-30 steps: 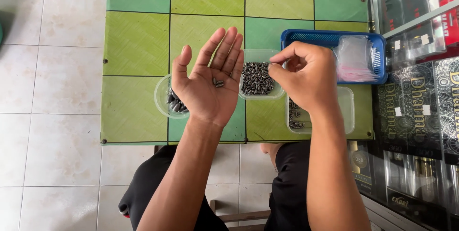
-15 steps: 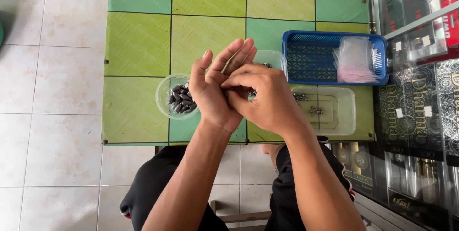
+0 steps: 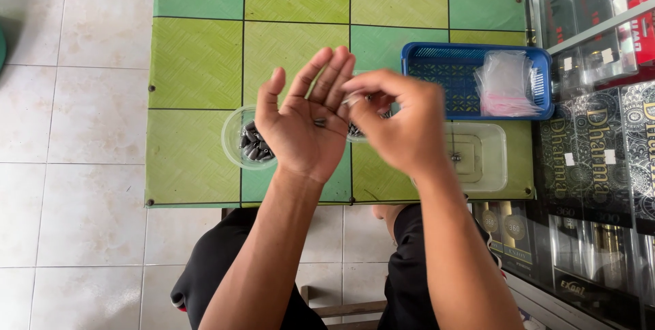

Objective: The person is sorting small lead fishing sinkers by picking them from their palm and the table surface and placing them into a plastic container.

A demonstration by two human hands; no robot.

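Left hand point(image 3: 307, 122) is held palm up and fully open above the front edge of the green table point(image 3: 198, 64), one small dark piece point(image 3: 319, 122) lying loose on the palm. Right hand point(image 3: 399, 125) is just beside it, fingers pinched on a small pale item too blurred to identify. A clear cup of dark pieces point(image 3: 247, 144) stands under the left hand near the front edge; a blue basket point(image 3: 437, 53) holding clear bags point(image 3: 508, 84) sits at the right edge.

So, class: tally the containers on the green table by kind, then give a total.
Round clear cup beside the left hand: 1
Round clear cup behind the right hand: 1
Blue basket: 1
Clear rectangular tub: 1
Total: 4
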